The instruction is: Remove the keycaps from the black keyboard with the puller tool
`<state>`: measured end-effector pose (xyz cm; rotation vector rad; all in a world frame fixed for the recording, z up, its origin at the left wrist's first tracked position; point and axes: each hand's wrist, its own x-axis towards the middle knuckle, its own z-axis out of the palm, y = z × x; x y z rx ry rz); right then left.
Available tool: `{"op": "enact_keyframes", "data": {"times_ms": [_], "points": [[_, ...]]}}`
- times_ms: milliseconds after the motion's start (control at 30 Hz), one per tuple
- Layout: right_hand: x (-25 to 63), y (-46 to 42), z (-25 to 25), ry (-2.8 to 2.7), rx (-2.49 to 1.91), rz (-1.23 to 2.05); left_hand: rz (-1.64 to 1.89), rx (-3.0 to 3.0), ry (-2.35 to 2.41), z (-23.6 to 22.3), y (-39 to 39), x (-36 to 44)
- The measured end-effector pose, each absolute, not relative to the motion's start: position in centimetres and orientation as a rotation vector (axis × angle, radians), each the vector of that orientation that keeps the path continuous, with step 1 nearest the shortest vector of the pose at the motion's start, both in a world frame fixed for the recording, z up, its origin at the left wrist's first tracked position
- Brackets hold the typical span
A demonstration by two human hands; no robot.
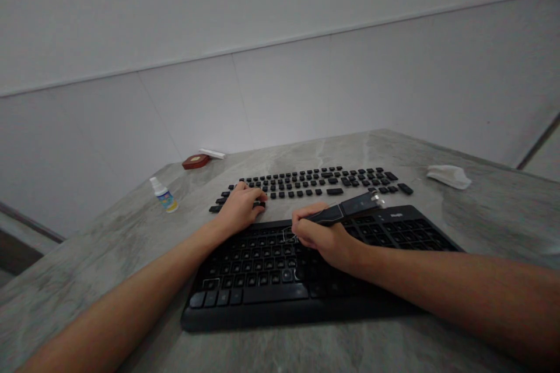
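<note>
My right hand [326, 236] clenched round a black tool [356, 205], keyboard [275, 293] beneath, my left hand [240, 207] among loose keys [335, 191], its grip unclear

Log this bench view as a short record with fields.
left hand: touching a loose black plastic keycap
right hand: gripping a slim black tool
black plastic keyboard: many keycaps off, spacebar on
beyond keyboard: rows of black keycaps
far left: white spray bottle, red-brown box
far right: crumpled white wipe or tissue
surface: grey marbled table

Black keyboard [271, 292] — mostly stripped, loose keycaps [300, 193] beyond
</note>
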<state>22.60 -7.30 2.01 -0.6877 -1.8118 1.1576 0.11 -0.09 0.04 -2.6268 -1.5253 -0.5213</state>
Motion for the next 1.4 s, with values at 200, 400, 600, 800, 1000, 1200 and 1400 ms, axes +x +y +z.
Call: {"op": "enact_keyframes", "data": {"times_ms": [200, 400, 600, 800, 1000, 1200, 1400], "points": [[22.61, -7.21, 1.85, -1.815, -0.667, 1.147, -0.567, -2.639, -1.585, -0.14, 0.1, 0.19], [22.65, -7.23, 1.95, -1.839, -0.676, 1.131, -0.591, -2.651, -1.611, -0.15, 0.19, 0.28], [22.6, -7.24, 1.93, -1.83, -0.679, 1.149, -0.611, -2.65, -1.594, -0.23, 0.29, 0.19], [22.58, -7.2, 1.93, -1.839, -0.656, 1.148, -0.667, -2.606, -1.531, -0.14, -0.08, 0.34], [22.63, -7.21, 1.79, -1.835, -0.68, 1.149, -0.651, -2.609, -1.518, -0.21, 0.0, 0.34], [22.53, -7.09, 1.56, -1.825, -0.665, 1.162, -0.651, -2.627, -1.509, -0.24, 0.11, 0.31], [22.54, -7.09, 1.62, -1.815, -0.673, 1.174, -0.681, -2.632, -1.462, -0.25, -0.06, 0.24]]}}
